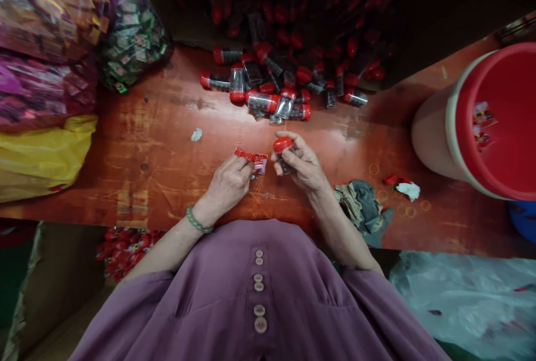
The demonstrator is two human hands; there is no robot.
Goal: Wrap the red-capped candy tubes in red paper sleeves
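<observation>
Between the thumb and fingers of my right hand (pixel 305 164) is a small clear bottle with a red cap (pixel 283 144), tilted slightly, cap away from me. My left hand (pixel 230 182) has its fingers closed on a red printed card (pixel 259 163) just above the table; the fingertips are partly hidden. A gap separates the card from the bottle. Beyond both hands lies a heap of similar red-capped clear bottles (pixel 262 101), spilling from a dark box opening.
Bags of small packets (pixel 132 26) and a yellow bag (pixel 46 152) stand at left. A white bucket (pixel 438 121) with a red tray on top is at right. Crumpled cloth (pixel 364 205) and rubber bands (pixel 406 210) lie near my right forearm. Below left, a cardboard box (pixel 62 277) holds red items.
</observation>
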